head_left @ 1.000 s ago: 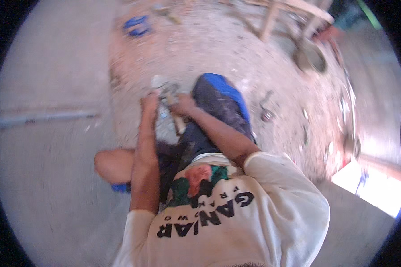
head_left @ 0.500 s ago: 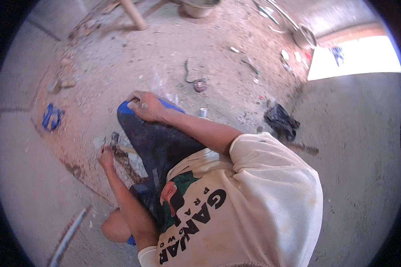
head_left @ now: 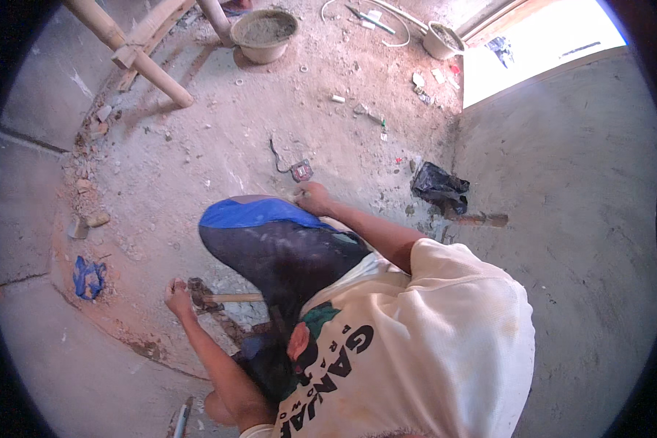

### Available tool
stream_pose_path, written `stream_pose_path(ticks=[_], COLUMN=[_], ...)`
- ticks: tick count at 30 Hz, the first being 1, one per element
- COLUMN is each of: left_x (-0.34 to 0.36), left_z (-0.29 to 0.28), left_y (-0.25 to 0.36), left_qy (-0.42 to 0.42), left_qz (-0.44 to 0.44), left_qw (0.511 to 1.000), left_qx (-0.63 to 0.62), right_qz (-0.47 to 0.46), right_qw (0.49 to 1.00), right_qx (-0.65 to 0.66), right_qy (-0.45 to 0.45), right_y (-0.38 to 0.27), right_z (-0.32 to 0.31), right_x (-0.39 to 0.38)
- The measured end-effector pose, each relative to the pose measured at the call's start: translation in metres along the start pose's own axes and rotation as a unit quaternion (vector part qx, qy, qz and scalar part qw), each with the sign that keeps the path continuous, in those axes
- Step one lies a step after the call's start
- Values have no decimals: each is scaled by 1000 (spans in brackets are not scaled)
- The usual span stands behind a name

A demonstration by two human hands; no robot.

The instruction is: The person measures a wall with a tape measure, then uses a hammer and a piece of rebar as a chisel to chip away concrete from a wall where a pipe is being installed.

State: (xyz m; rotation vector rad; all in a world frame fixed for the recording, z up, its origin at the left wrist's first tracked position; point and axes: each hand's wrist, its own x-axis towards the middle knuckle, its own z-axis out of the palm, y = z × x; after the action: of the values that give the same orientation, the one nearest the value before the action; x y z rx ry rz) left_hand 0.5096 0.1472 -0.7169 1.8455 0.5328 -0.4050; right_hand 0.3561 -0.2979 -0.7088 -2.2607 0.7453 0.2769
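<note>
My left hand (head_left: 178, 298) is low over the floor at the left, its fingers curled together. Whatever they may hold is too small to make out. Just right of it lies a hammer-like tool with a dark, dirt-caked head (head_left: 200, 292) and a pale wooden handle (head_left: 233, 298) pointing toward my leg. Beyond my bent knee in blue-and-dark trousers (head_left: 270, 226), my right hand (head_left: 314, 198) is closed at the far side of the thigh. Its grip is hidden from here. A small reddish box with a dark cord (head_left: 301, 171) lies on the floor just past it.
Grey mortar fills a bucket (head_left: 264, 47) at the back, beside wooden poles (head_left: 153, 77). Another bucket (head_left: 442, 42) stands by the bright opening. A black plastic bag (head_left: 439, 188) lies near the right wall, a blue plastic scrap (head_left: 89, 277) near the left wall. Rubble (head_left: 84, 186) lines the left edge.
My right hand has left the knee top and moved right along the thigh. A small pale cylinder there no longer shows. The view has tilted, revealing more far floor; my left hand stays beside the tool.
</note>
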Motion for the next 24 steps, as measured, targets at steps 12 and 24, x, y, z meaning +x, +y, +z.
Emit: stream_pose_path(ticks=[12, 24], left_x=[-136, -357], left_z=[-77, 44], left_y=[92, 395], left_qy=[-96, -281], left_qz=[181, 126], left_qw=[908, 841], left_qx=[365, 445], right_qz=[89, 186], right_qw=[992, 958], right_qx=[-40, -138], right_qy=[-80, -170], right_y=[-118, -33], right_z=[-157, -400], right_x=[-84, -251])
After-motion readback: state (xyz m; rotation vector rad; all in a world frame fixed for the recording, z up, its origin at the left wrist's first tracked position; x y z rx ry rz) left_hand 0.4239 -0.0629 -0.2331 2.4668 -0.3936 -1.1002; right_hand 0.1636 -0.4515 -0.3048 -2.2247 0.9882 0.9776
